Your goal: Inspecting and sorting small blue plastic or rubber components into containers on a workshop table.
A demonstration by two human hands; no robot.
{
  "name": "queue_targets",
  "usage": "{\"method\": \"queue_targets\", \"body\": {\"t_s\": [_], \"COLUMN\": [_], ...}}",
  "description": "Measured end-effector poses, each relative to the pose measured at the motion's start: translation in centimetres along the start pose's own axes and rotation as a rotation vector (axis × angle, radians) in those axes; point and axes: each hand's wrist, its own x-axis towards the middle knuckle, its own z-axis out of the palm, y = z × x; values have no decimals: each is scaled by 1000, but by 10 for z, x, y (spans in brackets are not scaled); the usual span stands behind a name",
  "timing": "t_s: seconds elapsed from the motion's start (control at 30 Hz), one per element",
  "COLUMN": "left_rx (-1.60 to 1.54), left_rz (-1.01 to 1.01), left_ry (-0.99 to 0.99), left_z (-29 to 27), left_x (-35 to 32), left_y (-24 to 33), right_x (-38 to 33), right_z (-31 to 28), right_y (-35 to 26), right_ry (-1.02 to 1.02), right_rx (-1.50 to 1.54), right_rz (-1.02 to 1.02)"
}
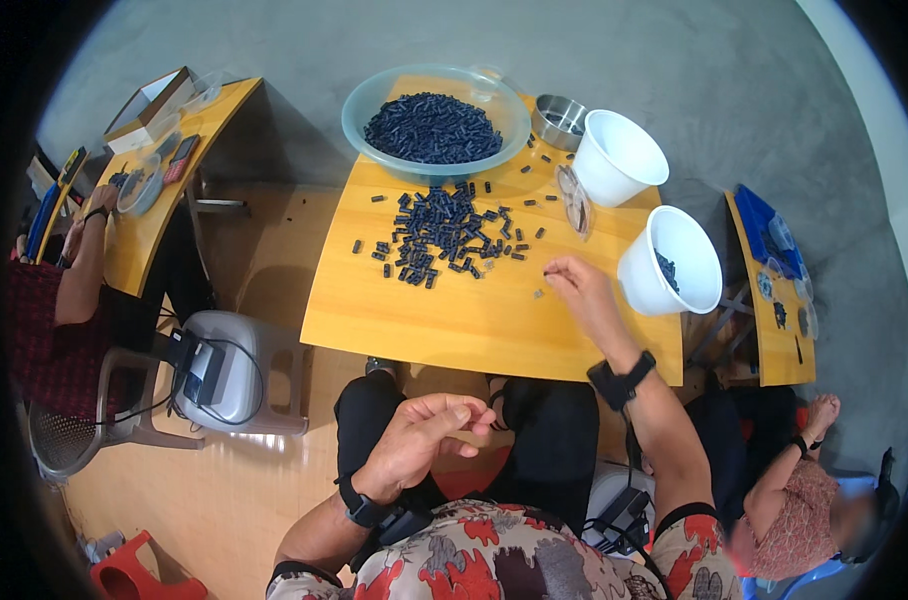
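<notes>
**Hand positions at the sorting counter**

The right hand [577, 283] rests on the yellow counter [454, 320], fingertips pinched over a small dark part [540, 293]; whether it actually grips anything cannot be told. The left hand [424, 435] hangs loosely curled above the lap, off the counter, grasping nothing visible. A scattered pile of dark parts [439, 232] lies left of the right hand. A clear bowl [364, 105] of the same parts stands behind it. Two white tubs [634, 270] sit to the right.
</notes>
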Motion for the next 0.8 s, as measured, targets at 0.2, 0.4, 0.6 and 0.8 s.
{"method": "queue_targets", "body": {"t_s": [0.2, 0.4, 0.6, 0.8], "left_rx": [27, 39, 42, 47], "left_rz": [125, 243, 296, 334], "left_ry": [-16, 3, -3, -5], "left_z": [8, 18, 22, 22], "left_x": [0, -1, -3, -5], "left_y": [2, 0, -1, 0], "right_x": [-63, -87, -93, -100], "right_z": [6, 11, 14, 18], "right_y": [-61, -92, -105, -112], "right_ry": [-137, -211, -215, -210], "right_rx": [822, 1003, 920, 868], "right_rz": [331, 281, 248, 245]}}
